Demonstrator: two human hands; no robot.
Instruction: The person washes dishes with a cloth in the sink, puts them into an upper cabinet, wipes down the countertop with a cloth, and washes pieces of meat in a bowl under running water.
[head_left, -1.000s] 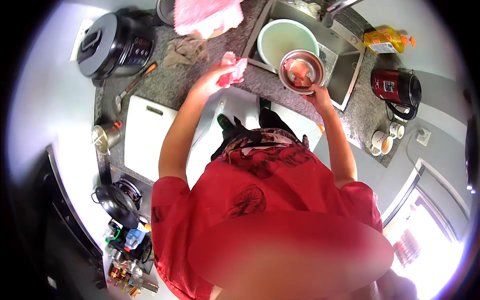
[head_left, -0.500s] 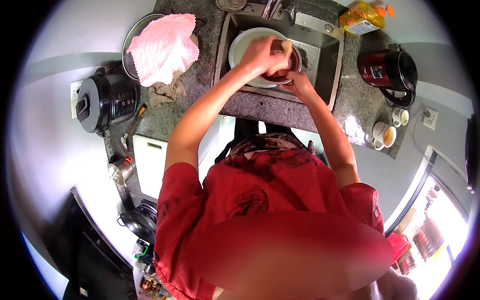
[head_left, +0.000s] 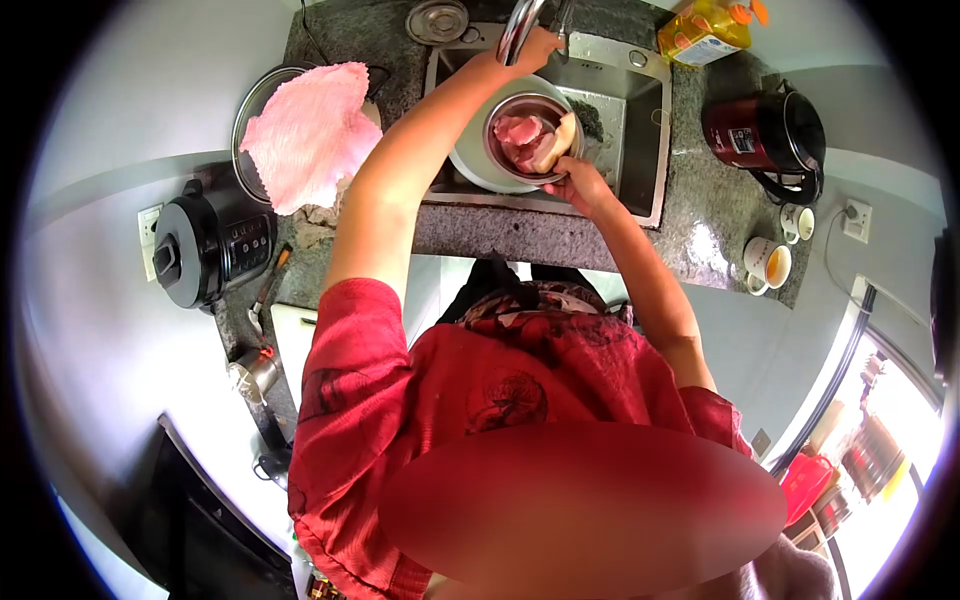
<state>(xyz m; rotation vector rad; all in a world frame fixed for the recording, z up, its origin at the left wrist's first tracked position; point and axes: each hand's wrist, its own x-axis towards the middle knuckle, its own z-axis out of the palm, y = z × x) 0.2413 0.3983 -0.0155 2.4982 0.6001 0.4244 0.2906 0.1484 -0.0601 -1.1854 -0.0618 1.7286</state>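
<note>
My right hand [head_left: 582, 187] grips the near right rim of a metal bowl [head_left: 491, 140], thumb over the edge. Pieces of raw meat [head_left: 521, 142], pink with a pale strip on the right, lie inside it. The bowl is held over a white basin [head_left: 468, 168] in the steel sink [head_left: 655, 165]. My left hand [head_left: 537, 48] is up at the faucet [head_left: 520, 28], partly behind the spout, its fingers curled at the faucet handle [head_left: 565, 22]. Dark wet bits [head_left: 584, 118] lie on the sink floor right of the bowl.
Left of the sink, a pink cloth [head_left: 305, 135] covers part of a round pan; an electric pressure cooker [head_left: 215, 240] stands nearby. To the right are a yellow bottle [head_left: 705, 35], a dark red kettle [head_left: 755, 135] and two mugs [head_left: 768, 262]. A round metal lid [head_left: 437, 20] lies behind the sink.
My left hand has left the meat in the bowl and moved up to the faucet. My right hand still holds the bowl, whose contents now show. The whole view has shifted slightly.
</note>
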